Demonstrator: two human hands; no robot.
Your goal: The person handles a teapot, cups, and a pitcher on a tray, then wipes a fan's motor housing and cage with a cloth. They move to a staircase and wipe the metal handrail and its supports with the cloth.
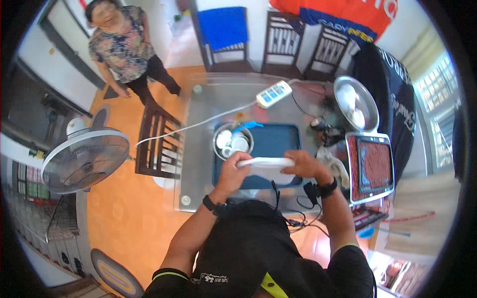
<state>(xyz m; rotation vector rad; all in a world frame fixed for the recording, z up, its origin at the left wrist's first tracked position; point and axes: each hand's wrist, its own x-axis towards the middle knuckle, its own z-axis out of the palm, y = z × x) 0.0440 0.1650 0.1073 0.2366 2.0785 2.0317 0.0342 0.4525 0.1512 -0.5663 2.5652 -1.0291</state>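
**White plate held in both hands over the blue mat**

From the head view, the left hand [232,166] and right hand [304,165] each close a grip on opposite edges of a flat round white plate [266,164], held level just above the dark blue rectangular mat [278,141] on the glass surface [198,164]. To handle it well, I judge both grips should stay firm and the plate level. It looks smooth, glossy and bare. Beyond the mat's left corner sits a round steel bowl of white cups [232,141]; to the mat's right, a tray with a red lining [370,166].
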